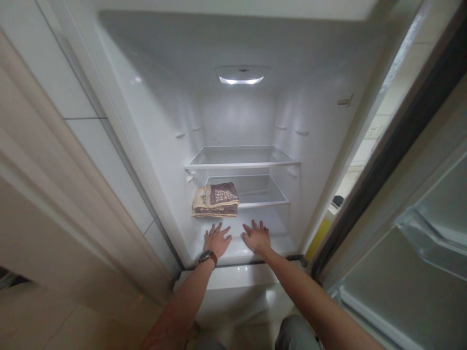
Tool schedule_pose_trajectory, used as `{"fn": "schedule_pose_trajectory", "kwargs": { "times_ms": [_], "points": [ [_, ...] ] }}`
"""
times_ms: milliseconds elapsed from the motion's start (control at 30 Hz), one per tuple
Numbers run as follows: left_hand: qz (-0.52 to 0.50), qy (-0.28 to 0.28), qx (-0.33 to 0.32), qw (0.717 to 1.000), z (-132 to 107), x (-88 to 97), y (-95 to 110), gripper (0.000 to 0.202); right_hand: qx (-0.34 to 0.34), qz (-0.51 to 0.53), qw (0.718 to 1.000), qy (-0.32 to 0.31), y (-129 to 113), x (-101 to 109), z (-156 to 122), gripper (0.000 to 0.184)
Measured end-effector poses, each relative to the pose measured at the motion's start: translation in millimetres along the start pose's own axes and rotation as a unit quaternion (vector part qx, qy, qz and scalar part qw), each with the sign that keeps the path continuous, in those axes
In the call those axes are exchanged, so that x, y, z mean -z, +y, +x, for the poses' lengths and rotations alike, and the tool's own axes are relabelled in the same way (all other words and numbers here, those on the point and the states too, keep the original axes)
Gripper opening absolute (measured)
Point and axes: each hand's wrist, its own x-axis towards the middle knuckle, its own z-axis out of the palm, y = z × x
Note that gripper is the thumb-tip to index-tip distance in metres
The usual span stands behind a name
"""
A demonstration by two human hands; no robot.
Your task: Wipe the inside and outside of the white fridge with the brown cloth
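Both my hands reach into the bottom of a white refrigerator (156, 160). My left hand (218, 240) has its fingers spread over the compartment floor, and a watch (207, 256) is on that wrist. Level with it, my right hand (257, 237) is also spread out, palm down; neither holds anything. I cannot tell whether the palms touch the floor surface. Just above my left hand, a folded brown and beige patterned towel (215, 199) lies at the left of the lower glass shelf (260, 189).
An upper glass shelf (242, 165) spans the compartment under a lit lamp (241, 78). The open door (430, 218) with clear bins stands at the right. Below is a closed white lower front (241, 296). A tiled wall (105, 160) borders the left side.
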Motion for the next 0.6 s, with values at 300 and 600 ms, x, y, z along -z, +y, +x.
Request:
{"fn": "schedule_pose_trajectory", "kwargs": {
  "times_ms": [300, 600],
  "points": [
    [-0.013, 0.005, 0.004, 1.0, -3, 5.9, 3, 0.053, 0.033, -0.022, 0.999, -0.023, 16, 2, -3, 0.065],
    [-0.042, 0.026, 0.016, 0.999, -5, 10.2, 6, 0.049, -0.022, -0.004, 1.0, 0.007, 16, -8, -7, 0.063]
  ]
}}
